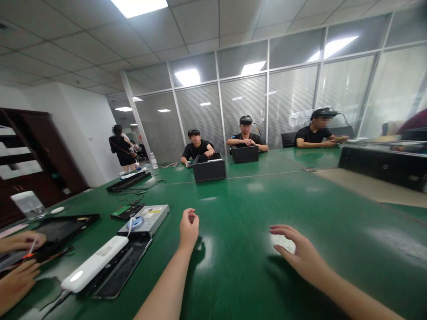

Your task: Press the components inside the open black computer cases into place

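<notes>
My left hand (189, 227) hovers above the green tabletop (233, 213), its fingers loosely curled and a small gap left at the thumb. Nothing shows in its grasp. To the right, my right hand (300, 249) is held over the table with thumb and fingers spread apart, holding nothing visible. Behind its fingertips is a pale patch on the surface; whether it is glare or an object I cannot make out. Nearest to my left hand is a silver disc drive (155, 220) with a blue ring-shaped item (135, 223) on it. A white power strip (96, 262) lies closer to me, beside a dark flat panel (125, 266).
At the left edge, another person's hands (23, 262) work over dark parts. Across the table, two people handle black boxes (210, 171) (245, 154). A third person (316, 131) sits farther right. A large black case (380, 166) stands at right; a bottle (153, 161) and cables (140, 189) lie back left.
</notes>
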`<state>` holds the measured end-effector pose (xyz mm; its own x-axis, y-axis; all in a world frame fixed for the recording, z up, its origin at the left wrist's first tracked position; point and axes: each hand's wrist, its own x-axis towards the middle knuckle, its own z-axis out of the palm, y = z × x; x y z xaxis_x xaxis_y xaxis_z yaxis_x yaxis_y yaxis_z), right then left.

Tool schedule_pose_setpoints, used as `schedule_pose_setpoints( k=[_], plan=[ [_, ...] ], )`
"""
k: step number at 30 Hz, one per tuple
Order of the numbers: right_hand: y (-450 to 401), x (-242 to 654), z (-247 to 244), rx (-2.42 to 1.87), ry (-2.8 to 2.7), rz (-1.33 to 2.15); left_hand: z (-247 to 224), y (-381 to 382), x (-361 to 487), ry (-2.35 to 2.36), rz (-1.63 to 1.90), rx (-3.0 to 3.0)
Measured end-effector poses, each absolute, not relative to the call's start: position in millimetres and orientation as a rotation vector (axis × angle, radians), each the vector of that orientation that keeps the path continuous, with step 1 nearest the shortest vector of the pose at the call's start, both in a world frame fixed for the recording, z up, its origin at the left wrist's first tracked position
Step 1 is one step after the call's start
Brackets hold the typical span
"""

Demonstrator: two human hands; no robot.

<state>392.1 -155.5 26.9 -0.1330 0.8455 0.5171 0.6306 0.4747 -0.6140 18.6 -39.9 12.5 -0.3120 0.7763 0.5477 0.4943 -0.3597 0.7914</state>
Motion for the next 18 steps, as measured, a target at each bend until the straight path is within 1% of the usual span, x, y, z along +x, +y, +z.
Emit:
schedule_pose_setpoints(
  k=[4, 11, 18],
  plan=[
    [-153.9, 399.1, 29.9, -1.058, -1.813, 0.377, 15.5, -45.7, 26.6, 1.612, 1.623, 1.786],
    [-131.0, 426.9, 19.7, -1.156, -1.708, 0.676, 18.9, -47.8, 30.5, 1.652, 1.559, 1.859],
    [-122.8, 435.7, 17.8, -1.173, -1.608, 0.686, 21.7, -44.5, 29.9, 1.664, 1.6, 1.832]
  ],
)
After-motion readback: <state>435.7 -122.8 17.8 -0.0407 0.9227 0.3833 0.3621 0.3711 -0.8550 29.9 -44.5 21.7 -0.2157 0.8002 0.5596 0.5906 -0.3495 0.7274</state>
